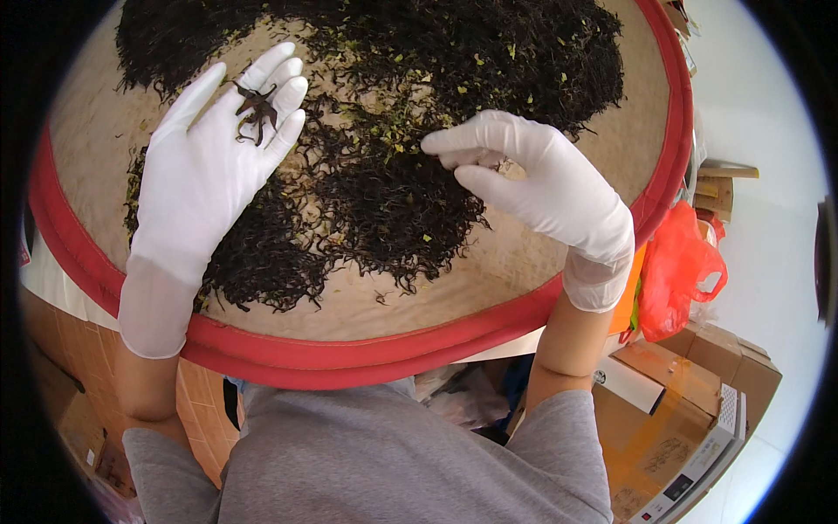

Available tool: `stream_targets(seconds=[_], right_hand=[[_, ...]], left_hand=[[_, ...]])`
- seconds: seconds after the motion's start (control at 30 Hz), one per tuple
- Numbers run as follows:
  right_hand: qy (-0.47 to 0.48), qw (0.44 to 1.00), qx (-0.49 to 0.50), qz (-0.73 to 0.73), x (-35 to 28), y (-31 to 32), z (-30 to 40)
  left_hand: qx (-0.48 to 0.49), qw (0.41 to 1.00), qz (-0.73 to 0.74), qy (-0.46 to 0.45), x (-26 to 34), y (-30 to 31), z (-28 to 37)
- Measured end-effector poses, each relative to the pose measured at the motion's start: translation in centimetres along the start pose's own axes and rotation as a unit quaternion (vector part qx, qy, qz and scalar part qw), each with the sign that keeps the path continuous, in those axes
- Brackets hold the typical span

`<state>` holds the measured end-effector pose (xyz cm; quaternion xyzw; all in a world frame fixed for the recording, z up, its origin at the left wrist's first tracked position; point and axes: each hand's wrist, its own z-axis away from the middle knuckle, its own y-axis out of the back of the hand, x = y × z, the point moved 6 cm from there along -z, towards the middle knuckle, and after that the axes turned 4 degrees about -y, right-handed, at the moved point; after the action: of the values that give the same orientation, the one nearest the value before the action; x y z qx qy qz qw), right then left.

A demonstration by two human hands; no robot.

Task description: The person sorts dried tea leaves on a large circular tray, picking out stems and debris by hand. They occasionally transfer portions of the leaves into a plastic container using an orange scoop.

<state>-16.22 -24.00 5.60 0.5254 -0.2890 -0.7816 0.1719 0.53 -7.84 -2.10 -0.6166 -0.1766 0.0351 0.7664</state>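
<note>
Both hands wear thin white gloves. My left hand point(203, 157) is turned palm up with the fingers nearly straight, and a small clump of dark twisted leaves point(257, 111) rests across its fingers. My right hand point(537, 173) hovers over the right side of the leaf pile, fingers curled and thumb apart from the index finger; I see nothing gripped between them, though the inner fingers are partly hidden. Beneath the hands, dark dried leaves, apparently tea point(393, 209), mixed with yellow-green flakes point(373, 134), lie spread on a round cloth-lined tray point(517, 265) with a padded red rim point(366, 360).
A larger heap of the same leaves point(471, 52) covers the tray's far side. To the right are a red plastic bag point(677, 275), cardboard boxes point(661, 419) and a white appliance point(694, 471) near a pale wall. Wood-look flooring point(78, 340) shows at lower left.
</note>
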Motion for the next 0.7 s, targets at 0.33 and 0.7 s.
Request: stream_targets(seconds=[0.33,0.7], right_hand=[[-0.139,0.99,-0.026,0.014,2.3,1.1,1.2],[-0.064,0.995,-0.018,0.074,0.6,-1.1,-0.1]], left_hand=[[0.0,1.0,0.012,0.004,0.1,0.6,-0.3],[-0.024,1.0,-0.001,0.012,0.3,0.8,-0.5]])
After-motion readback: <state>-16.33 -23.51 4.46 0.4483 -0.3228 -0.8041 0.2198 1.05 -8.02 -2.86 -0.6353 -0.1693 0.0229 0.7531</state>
